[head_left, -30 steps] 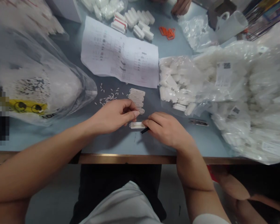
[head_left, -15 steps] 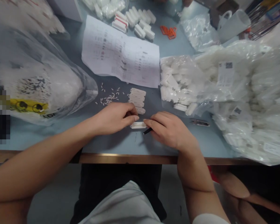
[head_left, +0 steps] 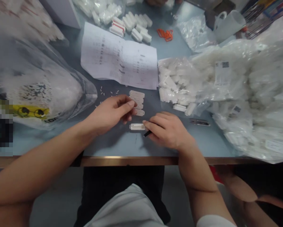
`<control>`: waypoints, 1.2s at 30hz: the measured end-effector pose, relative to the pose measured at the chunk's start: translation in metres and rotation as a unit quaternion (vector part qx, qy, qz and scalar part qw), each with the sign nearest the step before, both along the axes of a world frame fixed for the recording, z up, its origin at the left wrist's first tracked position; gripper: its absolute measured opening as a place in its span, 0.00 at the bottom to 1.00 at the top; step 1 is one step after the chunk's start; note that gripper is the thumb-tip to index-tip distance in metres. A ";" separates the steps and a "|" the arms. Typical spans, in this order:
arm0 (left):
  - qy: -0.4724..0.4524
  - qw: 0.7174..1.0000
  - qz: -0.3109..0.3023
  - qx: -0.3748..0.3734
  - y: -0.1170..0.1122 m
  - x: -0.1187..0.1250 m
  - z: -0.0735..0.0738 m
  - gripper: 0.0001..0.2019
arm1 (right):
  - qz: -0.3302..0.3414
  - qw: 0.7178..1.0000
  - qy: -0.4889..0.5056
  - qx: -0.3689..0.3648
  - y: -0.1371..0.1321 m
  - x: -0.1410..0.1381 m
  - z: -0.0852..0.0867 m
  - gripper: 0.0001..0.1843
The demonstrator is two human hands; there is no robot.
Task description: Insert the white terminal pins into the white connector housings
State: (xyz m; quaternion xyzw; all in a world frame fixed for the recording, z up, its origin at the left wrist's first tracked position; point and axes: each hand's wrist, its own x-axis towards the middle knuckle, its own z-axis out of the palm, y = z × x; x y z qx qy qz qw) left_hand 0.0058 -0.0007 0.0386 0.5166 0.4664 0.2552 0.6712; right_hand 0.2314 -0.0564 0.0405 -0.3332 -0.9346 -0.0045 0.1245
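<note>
A small white plastic connector (head_left: 137, 126) lies flat on the grey-blue table (head_left: 117, 143) between my hands. My right hand (head_left: 169, 130) is closed around a thin black tool (head_left: 147, 133), whose tip pokes out below the fingers, and its fingertips touch the connector's right end. My left hand (head_left: 110, 113) hovers just up and left of the connector, fingers curled together in a pinch; what it pinches, if anything, is too small to see. A short column of like connectors (head_left: 137, 100) lies right behind the left fingers, and tiny white pins (head_left: 108, 93) are scattered to their left.
A printed paper sheet (head_left: 119, 60) lies behind the connectors. A large clear bag (head_left: 35, 88) fills the left side, and bags of white parts (head_left: 226, 88) pile up on the right. More white parts (head_left: 132, 25), orange clips (head_left: 165, 34) and a mug (head_left: 228, 23) stand at the back. A small metal tool (head_left: 200, 122) lies to the right.
My left hand has lifted off the connector's left end and moved up and left toward the column of connectors. The right hand stays at the connector with the tool.
</note>
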 end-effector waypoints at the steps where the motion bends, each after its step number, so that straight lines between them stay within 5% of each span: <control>1: -0.070 0.996 0.038 -0.043 -0.001 0.001 -0.001 0.11 | -0.016 0.999 0.032 0.024 0.001 0.000 -0.002 0.09; 4: -0.210 0.963 0.090 -0.144 -0.004 0.005 -0.001 0.12 | -0.065 0.987 0.122 0.083 0.002 -0.006 -0.009 0.09; 9: -0.273 0.932 0.098 -0.218 -0.010 0.010 0.001 0.18 | -0.087 0.978 0.162 0.103 0.000 -0.027 -0.013 0.08; 20: -0.331 0.919 0.037 -0.210 -0.020 0.008 -0.011 0.16 | -0.092 0.985 0.093 0.115 -0.001 -0.039 -0.011 0.09; 30: -0.323 0.920 0.072 -0.210 -0.019 0.011 -0.005 0.13 | -0.144 0.959 0.232 0.079 0.002 -0.028 -0.018 0.08; 36: -0.317 0.921 0.080 -0.211 -0.019 0.011 -0.004 0.13 | -0.081 0.981 0.161 0.077 0.001 -0.033 -0.013 0.08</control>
